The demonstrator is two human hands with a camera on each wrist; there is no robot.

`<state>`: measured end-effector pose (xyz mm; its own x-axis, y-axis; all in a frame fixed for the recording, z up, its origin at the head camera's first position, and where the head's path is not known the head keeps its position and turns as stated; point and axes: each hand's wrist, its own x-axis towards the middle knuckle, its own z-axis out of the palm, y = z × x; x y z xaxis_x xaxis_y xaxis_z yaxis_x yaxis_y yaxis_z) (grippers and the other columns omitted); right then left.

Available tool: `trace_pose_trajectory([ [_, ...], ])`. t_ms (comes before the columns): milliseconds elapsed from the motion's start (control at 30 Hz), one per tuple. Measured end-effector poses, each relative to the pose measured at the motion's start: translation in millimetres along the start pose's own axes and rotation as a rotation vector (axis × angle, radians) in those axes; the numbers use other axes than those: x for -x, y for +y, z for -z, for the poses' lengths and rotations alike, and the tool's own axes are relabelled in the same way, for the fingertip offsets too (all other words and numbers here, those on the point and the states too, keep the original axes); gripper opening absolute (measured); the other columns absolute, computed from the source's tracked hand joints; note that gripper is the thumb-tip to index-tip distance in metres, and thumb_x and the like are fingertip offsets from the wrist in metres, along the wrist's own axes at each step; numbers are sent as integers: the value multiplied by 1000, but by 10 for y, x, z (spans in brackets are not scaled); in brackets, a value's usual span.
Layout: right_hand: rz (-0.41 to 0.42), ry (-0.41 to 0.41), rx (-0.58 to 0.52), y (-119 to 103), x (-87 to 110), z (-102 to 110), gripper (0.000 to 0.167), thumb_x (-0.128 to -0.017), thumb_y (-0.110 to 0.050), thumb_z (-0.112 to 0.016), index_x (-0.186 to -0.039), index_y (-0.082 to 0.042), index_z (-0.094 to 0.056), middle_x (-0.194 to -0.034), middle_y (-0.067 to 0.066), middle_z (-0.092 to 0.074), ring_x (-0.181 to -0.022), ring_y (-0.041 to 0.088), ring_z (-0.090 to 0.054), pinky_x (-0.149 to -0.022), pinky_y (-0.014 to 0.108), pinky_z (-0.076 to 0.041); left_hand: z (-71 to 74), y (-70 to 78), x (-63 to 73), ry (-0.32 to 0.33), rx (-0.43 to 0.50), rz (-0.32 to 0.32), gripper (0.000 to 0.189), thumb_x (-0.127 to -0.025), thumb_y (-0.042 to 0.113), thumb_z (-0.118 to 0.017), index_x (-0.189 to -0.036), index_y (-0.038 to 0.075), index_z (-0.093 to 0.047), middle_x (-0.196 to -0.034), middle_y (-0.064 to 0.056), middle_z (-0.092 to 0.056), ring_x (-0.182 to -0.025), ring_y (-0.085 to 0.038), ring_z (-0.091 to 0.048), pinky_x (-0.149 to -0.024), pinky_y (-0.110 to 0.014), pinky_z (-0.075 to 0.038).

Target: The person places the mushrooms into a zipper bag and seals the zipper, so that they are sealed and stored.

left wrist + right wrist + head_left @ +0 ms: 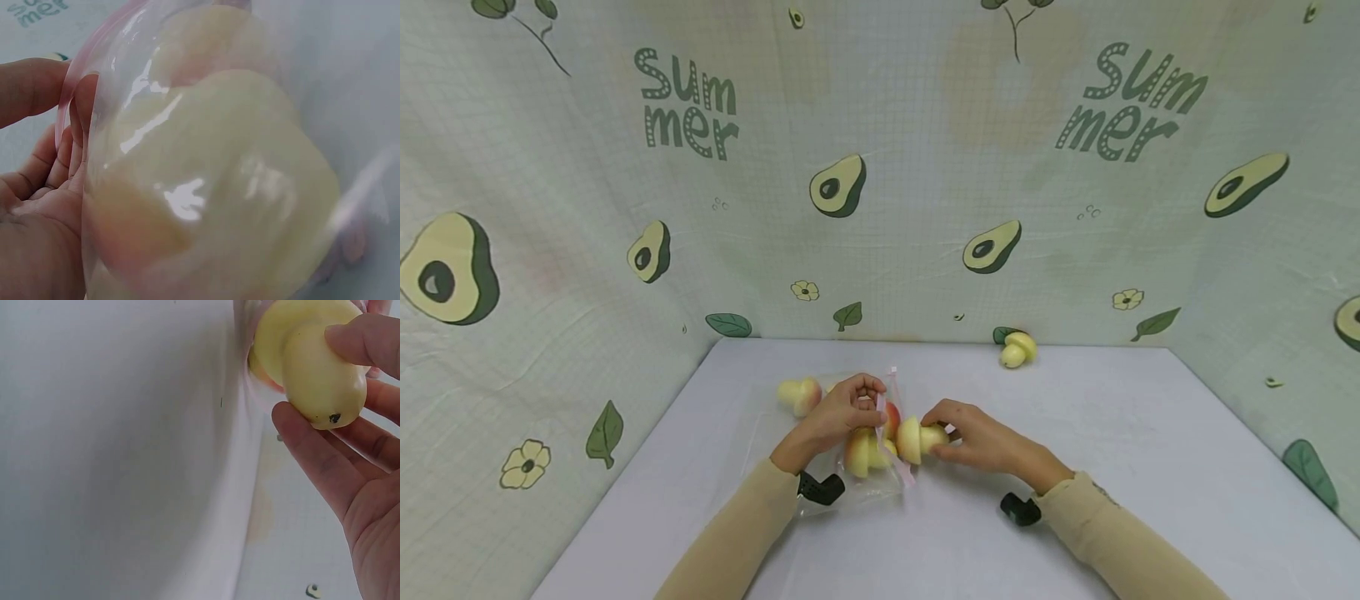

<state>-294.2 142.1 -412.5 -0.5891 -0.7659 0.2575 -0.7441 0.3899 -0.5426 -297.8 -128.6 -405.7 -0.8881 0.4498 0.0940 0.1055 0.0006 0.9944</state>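
A clear zip bag [850, 497] with a pink strip along its mouth lies mid-table, holding several yellow, mushroom-shaped pieces with reddish blushes. One such piece [859, 454] sits just inside the mouth; in the left wrist view, pale pieces [231, 162] fill the plastic. Thumb and fingers of my left hand [838, 414] pinch the pink edge. At the opening, my right hand [977, 437] holds a yellow toy mushroom [913, 440] by its stem, cap toward the bag. The right wrist view shows the stem [325, 381] between thumb and fingers, a dark spot on its end.
Another yellow mushroom-shaped piece [1019, 349] lies at the table's back edge, right of centre. Farther left in the bag rests a blushed piece [801, 396]. A printed cloth [910, 150] encloses the white table [1075, 400] at the back and sides.
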Motion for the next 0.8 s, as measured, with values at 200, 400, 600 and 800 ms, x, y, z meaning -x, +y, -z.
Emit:
trace_pose_trajectory([
  [200,5,-14,-37,-25,-54,-70,30,-88,-12,-68,-116,-11,-57,-111,-3,-56,-101,13,-55,-80,26,-52,-5,15,6,4,-5,10,45,-80,-7,-67,-119,-10,-43,-101,-13,-47,-73,-10,-49,-65,-22,-47],
  [400,15,-23,-28,-25,-103,-145,30,-88,-18,-70,-115,-13,-58,-111,-5,-57,-101,11,-55,-81,26,-51,-19,35,12,-4,19,22,46,-80,-9,-66,-119,-10,-42,-96,-11,-48,-73,-10,-50,-67,-22,-47],
  [600,21,-13,-41,-49,-146,-172,33,-86,-21,-72,-114,-13,-58,-111,-5,-57,-101,11,-57,-81,27,-52,-19,28,5,-3,20,18,48,-80,-10,-66,-121,-13,-39,-91,-9,-52,-72,-10,-51,-64,-22,-46],
  [800,57,-14,-48,-42,-198,-207,35,-85,-22,-74,-114,-11,-59,-111,-3,-59,-100,10,-58,-80,27,-52,-10,16,2,1,9,13,49,-80,-8,-67,-120,-14,-40,-90,-10,-56,-72,-10,-52,-64,-21,-46],
])
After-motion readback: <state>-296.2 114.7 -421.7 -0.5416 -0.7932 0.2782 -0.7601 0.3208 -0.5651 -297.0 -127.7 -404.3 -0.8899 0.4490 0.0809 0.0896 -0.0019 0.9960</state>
